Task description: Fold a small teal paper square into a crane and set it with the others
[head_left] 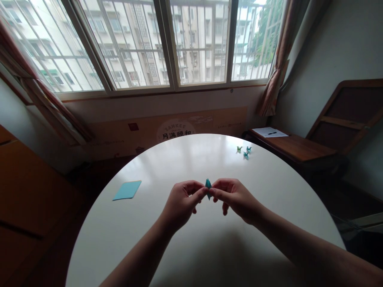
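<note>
A small folded piece of teal origami paper (208, 184) is held upright above the table, its narrow points facing up and down. My left hand (186, 197) pinches its left side between thumb and fingers. From the right, my right hand (233, 196) pinches the other side, its lower fingers curled loosely. Both thumbs cover part of the paper's middle. On the left of the table lies a flat stack of square blue-teal paper (127, 190). Three small folded paper birds, one green bird (239, 149) and two teal birds (245, 155), stand near the far right edge.
The round white table (191, 159) has a curved edge. Beyond its far right side is a wooden chair (317, 149) with a paper sheet (269, 132) and a pen (272, 133) on it. A barred window (197, 44) and curtains (273, 89) are behind.
</note>
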`<control>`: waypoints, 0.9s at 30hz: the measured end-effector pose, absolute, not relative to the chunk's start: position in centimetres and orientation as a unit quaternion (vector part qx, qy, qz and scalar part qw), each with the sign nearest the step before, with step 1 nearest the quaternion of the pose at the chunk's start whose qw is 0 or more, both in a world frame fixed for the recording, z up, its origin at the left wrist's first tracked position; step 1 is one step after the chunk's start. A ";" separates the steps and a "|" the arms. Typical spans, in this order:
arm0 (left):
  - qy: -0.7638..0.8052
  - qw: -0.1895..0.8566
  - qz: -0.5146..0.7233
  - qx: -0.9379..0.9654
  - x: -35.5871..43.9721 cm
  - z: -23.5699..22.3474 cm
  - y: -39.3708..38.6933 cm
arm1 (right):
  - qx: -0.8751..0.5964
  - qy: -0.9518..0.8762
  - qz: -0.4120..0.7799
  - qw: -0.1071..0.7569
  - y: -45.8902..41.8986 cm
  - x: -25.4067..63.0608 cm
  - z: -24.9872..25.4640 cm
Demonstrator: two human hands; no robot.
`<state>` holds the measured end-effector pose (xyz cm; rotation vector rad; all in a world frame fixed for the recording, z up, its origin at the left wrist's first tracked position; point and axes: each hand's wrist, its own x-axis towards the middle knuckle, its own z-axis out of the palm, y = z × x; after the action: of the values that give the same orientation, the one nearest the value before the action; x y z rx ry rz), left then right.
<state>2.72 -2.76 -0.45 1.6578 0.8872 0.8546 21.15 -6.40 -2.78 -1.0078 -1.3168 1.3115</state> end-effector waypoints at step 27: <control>0.330 0.687 0.331 0.556 2.9 -0.3 -2.9 | -0.363 -0.487 0.578 0.545 -6.5 20.4 -3.3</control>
<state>2.90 -2.91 -0.28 1.2460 0.7382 0.7416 20.36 -6.52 -3.30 -0.8619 -1.1551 1.3712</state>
